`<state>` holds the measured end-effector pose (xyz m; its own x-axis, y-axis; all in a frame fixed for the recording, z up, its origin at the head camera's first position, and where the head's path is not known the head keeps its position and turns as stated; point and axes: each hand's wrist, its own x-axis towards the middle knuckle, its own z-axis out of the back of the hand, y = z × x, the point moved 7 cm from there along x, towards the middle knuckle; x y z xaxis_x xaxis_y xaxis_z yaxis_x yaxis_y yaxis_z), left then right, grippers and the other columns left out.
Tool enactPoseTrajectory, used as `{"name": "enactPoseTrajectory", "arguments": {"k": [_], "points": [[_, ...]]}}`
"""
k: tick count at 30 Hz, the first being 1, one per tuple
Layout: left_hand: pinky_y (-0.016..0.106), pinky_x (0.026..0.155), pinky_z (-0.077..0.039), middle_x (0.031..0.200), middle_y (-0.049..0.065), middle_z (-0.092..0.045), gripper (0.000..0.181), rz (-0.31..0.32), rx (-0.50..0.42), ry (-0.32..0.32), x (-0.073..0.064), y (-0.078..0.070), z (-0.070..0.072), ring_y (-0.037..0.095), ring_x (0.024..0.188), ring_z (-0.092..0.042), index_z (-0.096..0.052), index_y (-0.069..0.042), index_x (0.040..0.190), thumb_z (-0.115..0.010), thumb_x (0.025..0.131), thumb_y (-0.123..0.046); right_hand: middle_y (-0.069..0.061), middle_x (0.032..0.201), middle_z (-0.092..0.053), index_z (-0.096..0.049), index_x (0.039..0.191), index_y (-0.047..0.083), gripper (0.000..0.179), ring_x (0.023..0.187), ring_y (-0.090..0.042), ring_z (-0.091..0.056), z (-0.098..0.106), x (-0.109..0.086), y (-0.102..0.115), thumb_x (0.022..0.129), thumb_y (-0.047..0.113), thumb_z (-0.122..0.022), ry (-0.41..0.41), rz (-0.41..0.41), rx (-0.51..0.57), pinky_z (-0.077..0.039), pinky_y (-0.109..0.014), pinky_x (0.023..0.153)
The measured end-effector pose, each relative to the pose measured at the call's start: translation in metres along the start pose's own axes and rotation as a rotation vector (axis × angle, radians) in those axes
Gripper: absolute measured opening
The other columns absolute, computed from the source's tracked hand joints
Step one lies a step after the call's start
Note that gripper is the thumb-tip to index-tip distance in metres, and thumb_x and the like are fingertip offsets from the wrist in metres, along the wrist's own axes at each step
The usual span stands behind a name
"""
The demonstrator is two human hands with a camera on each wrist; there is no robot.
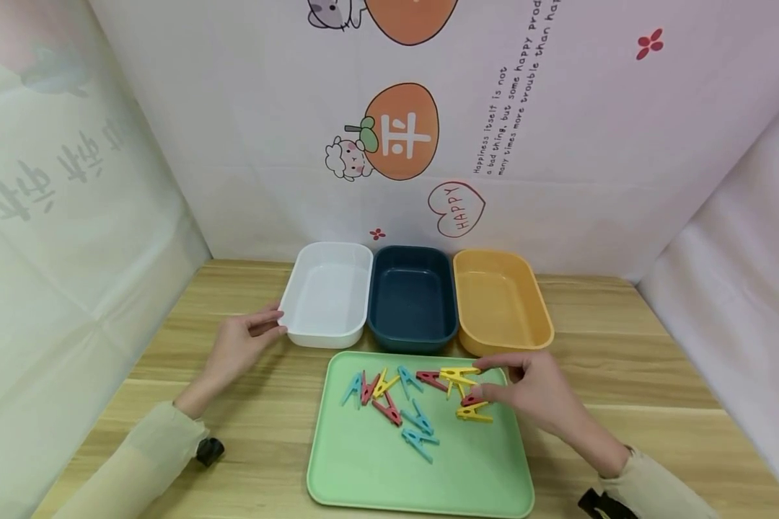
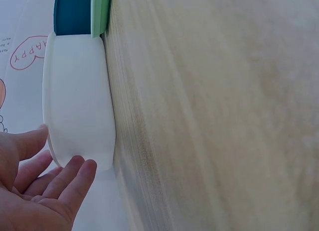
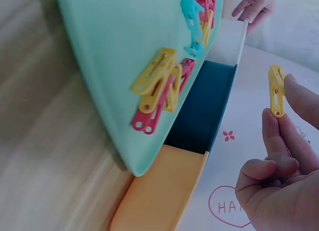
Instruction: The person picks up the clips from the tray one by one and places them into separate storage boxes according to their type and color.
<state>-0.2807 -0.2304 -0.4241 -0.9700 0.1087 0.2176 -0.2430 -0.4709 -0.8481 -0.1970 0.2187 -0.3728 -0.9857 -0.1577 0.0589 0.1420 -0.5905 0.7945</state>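
Observation:
My right hand (image 1: 535, 386) pinches a yellow clothespin (image 3: 276, 91) between thumb and fingertips, raised over the right side of the green tray (image 1: 422, 483). Red, yellow and blue clothespins lie on that tray, some overlapping. Among them are a blue clothespin (image 1: 420, 443), a red clothespin (image 1: 387, 412) and a yellow clothespin (image 1: 474, 413) near the right hand. At the left, my left hand (image 1: 240, 346) touches the near left corner of the white bin (image 1: 327, 340). Its fingers are extended along the outer wall, with the thumb at the rim in the left wrist view.
A dark blue bin (image 1: 413, 344) stands between the white bin and a yellow-orange bin (image 1: 506, 349), all in a row behind the tray. The wooden table (image 1: 630, 404) meets a printed cloth backdrop (image 1: 266, 180), and white cloth hangs at both sides.

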Motion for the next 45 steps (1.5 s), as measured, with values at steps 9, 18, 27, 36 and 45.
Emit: {"name": "enactPoseTrajectory", "arguments": {"k": [9, 18, 27, 36, 45], "points": [[0.021, 0.084, -0.060, 0.148, 0.021, -0.057, 0.036, 0.005, 0.005, -0.008, 0.001, 0.002, 0.000, 0.038, 0.114, -0.070, -0.070, 0.008, 0.129, -0.077, 0.099, -0.012, -0.005, 0.062, -0.051, -0.084, 0.107, 0.012, 0.032, 0.051, -0.019, -0.037, -0.004, 0.028, 0.012, 0.081, 0.027, -0.095, 0.019, 0.010, -0.026, -0.027, -0.026, 0.044], [0.022, 0.084, -0.061, 0.148, 0.021, -0.057, 0.036, -0.002, 0.007, -0.006, 0.001, 0.003, 0.000, 0.038, 0.114, -0.071, -0.070, 0.008, 0.129, -0.077, 0.099, -0.011, 0.000, 0.059, -0.039, -0.084, 0.110, 0.014, 0.031, 0.054, -0.026, -0.041, -0.011, 0.057, 0.027, 0.083, 0.028, -0.094, 0.021, 0.031, -0.030, -0.026, -0.028, 0.044], [0.022, 0.084, -0.061, 0.147, 0.022, -0.057, 0.036, -0.007, -0.013, -0.007, 0.002, 0.003, 0.000, 0.039, 0.113, -0.071, -0.070, 0.009, 0.128, -0.078, 0.098, -0.010, -0.007, 0.077, -0.063, -0.083, 0.113, 0.013, 0.031, 0.064, -0.029, -0.049, -0.026, 0.093, 0.042, 0.085, 0.026, -0.092, 0.025, 0.039, -0.055, -0.032, -0.026, 0.048], [0.022, 0.083, -0.061, 0.146, 0.022, -0.059, 0.035, -0.028, 0.006, -0.012, 0.001, 0.004, -0.002, 0.038, 0.112, -0.072, -0.071, 0.010, 0.127, -0.078, 0.098, -0.009, -0.002, 0.115, -0.076, -0.083, 0.113, 0.014, 0.030, 0.102, -0.024, -0.061, -0.049, 0.129, 0.060, 0.086, 0.024, -0.092, 0.054, 0.058, -0.066, -0.057, -0.035, 0.075], [0.021, 0.084, -0.061, 0.146, 0.021, -0.059, 0.037, -0.025, 0.009, -0.016, 0.001, 0.001, 0.000, 0.038, 0.111, -0.072, -0.071, 0.009, 0.128, -0.078, 0.098, -0.011, -0.001, 0.113, -0.073, -0.084, 0.110, 0.014, 0.027, 0.105, -0.025, -0.060, -0.075, 0.160, 0.079, 0.086, 0.022, -0.092, 0.078, 0.086, -0.033, -0.056, -0.041, 0.088]]}}
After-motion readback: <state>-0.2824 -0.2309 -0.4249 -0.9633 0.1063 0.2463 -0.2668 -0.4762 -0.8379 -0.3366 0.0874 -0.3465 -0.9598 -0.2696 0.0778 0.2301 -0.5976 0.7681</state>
